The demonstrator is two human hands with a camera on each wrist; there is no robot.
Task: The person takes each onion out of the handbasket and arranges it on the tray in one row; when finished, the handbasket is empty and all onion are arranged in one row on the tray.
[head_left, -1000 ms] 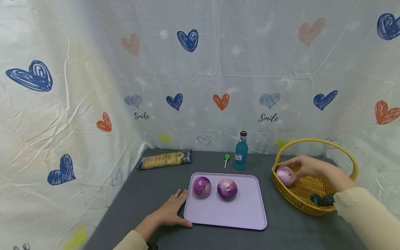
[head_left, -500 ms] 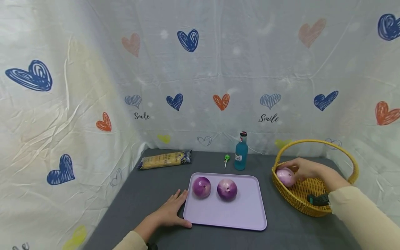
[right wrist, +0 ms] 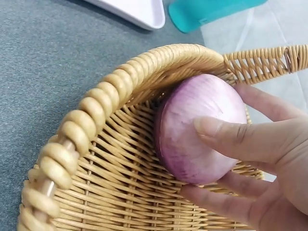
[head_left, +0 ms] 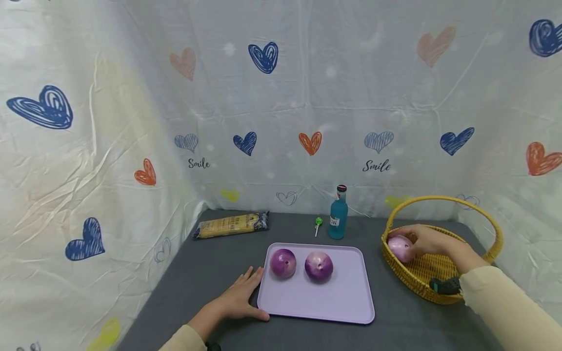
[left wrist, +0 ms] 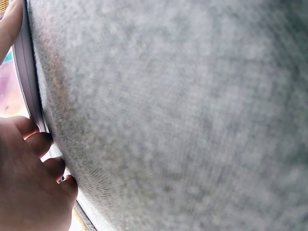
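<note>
At the right, my right hand (head_left: 432,241) reaches into a yellow wicker basket (head_left: 405,275) and grips a pale purple onion (head_left: 398,249) against its left inner side. In the right wrist view the thumb lies across the onion (right wrist: 192,134), with fingers round its far side and underneath. My left hand (head_left: 237,297) rests at the left edge of a lilac tray (head_left: 316,302), its fingers spread and touching the rim; the left wrist view shows fingertips (left wrist: 41,142) on that rim. Two darker purple onions, the left one (head_left: 283,263) and the right one (head_left: 319,266), sit on the tray.
Behind the tray stand a blue bottle (head_left: 338,214) and a green lollipop (head_left: 318,224) lying flat. A yellow packet (head_left: 230,224) lies at the back left. The basket's tall handle (head_left: 443,198) arches over my right hand. A heart-print sheet (head_left: 281,97) hangs behind the grey table.
The right hand and wrist have shifted slightly down and left inside the basket, still gripping the onion, which has barely moved. The left hand and the tray stay where they were.
</note>
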